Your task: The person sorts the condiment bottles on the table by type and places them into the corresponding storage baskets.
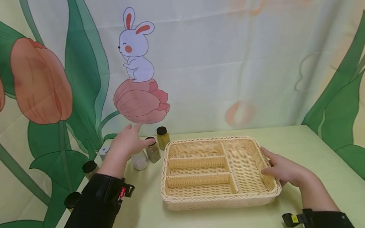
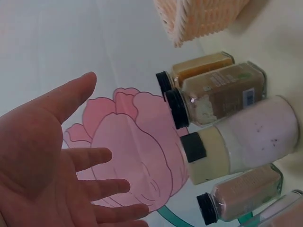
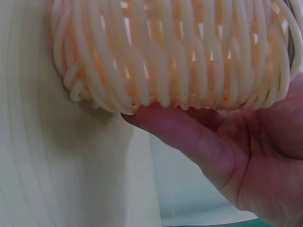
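My right hand (image 1: pixel 286 168) grips the right side of a wicker basket (image 1: pixel 221 198), which is divided into several compartments with nothing in them. In the right wrist view, a finger (image 3: pixel 189 137) presses against the basket's woven wall (image 3: pixel 165 56). My left hand (image 1: pixel 127 143) reaches out over the bottles at the left, fingers extended and holding nothing. Nearest to it are a white bottle (image 1: pixel 139 162) and a black-capped bottle of brownish powder (image 1: pixel 153 152). In the left wrist view the palm (image 2: pixel 33 161) faces the white bottle (image 2: pixel 260 135), apart from it.
A black-capped jar of yellow powder (image 1: pixel 163 140) stands by the basket's back left corner. Along the table's left edge are a white-topped container (image 1: pixel 103 151) and two more black-lidded jars, one nearer (image 1: pixel 72 200). A printed curtain (image 1: pixel 197 55) hangs behind the table.
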Motion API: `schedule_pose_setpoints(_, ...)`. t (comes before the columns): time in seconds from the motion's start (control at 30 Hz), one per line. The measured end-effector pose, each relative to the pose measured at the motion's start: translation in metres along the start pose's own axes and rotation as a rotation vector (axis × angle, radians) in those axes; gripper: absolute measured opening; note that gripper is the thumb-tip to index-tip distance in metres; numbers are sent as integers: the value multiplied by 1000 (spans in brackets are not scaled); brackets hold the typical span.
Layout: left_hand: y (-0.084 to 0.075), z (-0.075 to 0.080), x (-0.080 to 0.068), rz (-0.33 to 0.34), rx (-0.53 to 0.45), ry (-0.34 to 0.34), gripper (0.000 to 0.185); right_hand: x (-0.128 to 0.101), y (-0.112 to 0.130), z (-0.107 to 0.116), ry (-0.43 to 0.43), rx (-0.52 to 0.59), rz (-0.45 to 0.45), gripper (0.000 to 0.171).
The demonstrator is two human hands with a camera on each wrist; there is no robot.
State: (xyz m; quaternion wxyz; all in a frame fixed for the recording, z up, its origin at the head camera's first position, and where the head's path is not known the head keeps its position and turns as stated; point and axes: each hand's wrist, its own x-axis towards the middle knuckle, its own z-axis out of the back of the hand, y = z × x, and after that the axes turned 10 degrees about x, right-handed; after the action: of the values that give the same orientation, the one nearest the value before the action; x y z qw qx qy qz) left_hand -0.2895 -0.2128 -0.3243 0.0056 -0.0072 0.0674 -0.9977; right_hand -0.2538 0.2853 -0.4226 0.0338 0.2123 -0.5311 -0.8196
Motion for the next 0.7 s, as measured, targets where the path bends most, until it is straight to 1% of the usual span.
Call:
schedule_pose_setpoints(0.17, 3, -4, 7, 32, -10, 65, 97, 0, 1, 0, 3, -7, 4, 93)
schedule_pose_setpoints(0.33, 7, -9, 13, 39, -13, 92, 97, 0, 0, 0, -12, 6, -9, 93)
schedule_pose_setpoints(0.5, 8, -14, 16, 31, 7, 132, 96, 0, 0, -1, -13, 3, -6, 93)
schedule_pose_setpoints(0.6, 8, -16, 18, 18, 11, 157, 90, 0, 0, -1, -16, -3, 0, 93)
schedule_pose_setpoints(0.7, 10, -18, 20, 6, 19, 176, 77, 0, 0, -1, -16, -12, 7, 93)
